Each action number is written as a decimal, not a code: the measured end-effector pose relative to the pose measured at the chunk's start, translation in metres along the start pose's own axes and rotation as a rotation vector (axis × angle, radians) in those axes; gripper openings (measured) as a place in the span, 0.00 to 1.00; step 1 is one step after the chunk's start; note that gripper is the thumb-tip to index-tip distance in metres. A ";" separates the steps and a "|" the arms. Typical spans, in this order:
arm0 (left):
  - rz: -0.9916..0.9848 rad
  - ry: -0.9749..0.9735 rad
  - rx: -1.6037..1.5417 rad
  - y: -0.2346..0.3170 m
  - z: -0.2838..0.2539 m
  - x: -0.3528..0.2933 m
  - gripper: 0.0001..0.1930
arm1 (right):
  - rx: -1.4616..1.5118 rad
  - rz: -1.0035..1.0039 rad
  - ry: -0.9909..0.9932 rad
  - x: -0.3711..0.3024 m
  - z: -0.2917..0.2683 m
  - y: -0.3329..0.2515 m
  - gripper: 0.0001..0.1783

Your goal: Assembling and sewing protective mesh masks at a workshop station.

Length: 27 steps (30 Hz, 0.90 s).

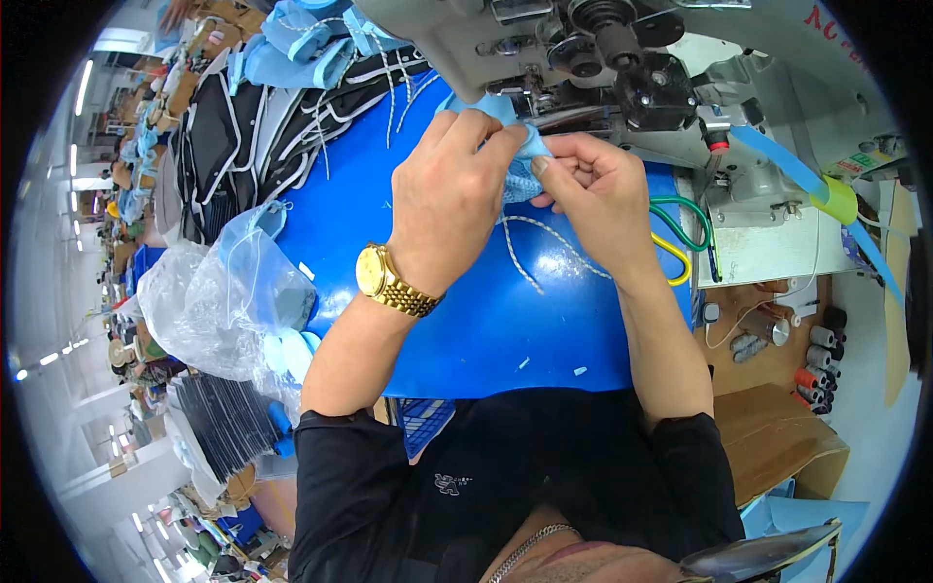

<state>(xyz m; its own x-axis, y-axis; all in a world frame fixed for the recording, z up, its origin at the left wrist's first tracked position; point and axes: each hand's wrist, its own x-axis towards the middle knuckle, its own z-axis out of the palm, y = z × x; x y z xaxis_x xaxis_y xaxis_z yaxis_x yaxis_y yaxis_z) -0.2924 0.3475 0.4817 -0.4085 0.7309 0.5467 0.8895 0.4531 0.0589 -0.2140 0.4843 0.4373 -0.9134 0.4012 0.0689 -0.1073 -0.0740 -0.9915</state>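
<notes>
Close to the needle area of a sewing machine (622, 73), both my hands grip a small light-blue fabric piece (522, 185). My left hand (449, 189), with a gold watch (387, 282) on its wrist, has its fingers bent and pinched on the fabric's upper left part. From the right, my right hand (603, 194) pinches the fabric's edge between thumb and fingers. A speckled white-grey cord (525, 275) hangs below the fabric onto the blue tabletop (476, 340). My fingers partly hide the fabric.
Green and yellow scissor-like handles (688, 264) lie right of my right hand. Black-and-grey pieces with white edging (233, 131) and light-blue pieces (301, 58) are piled at far left. A clear plastic bag (199, 301) sits at the left edge. Thread spools (821, 360) stand at right.
</notes>
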 end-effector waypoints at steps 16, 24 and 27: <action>-0.046 -0.017 -0.083 0.002 -0.005 -0.006 0.11 | -0.416 -0.128 -0.016 0.002 -0.007 0.001 0.10; 0.007 -0.013 0.003 0.001 0.000 -0.004 0.11 | -0.572 -0.210 0.066 0.008 0.005 0.000 0.12; 0.006 -0.015 -0.021 -0.002 -0.003 -0.004 0.12 | -0.661 -0.243 0.065 0.008 0.005 -0.001 0.13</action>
<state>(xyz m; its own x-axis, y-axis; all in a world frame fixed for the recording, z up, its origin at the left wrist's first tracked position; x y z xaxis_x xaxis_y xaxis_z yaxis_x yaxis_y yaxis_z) -0.2916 0.3423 0.4817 -0.4064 0.7413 0.5341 0.8958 0.4384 0.0732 -0.2228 0.4826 0.4395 -0.8662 0.3915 0.3104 -0.0254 0.5860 -0.8099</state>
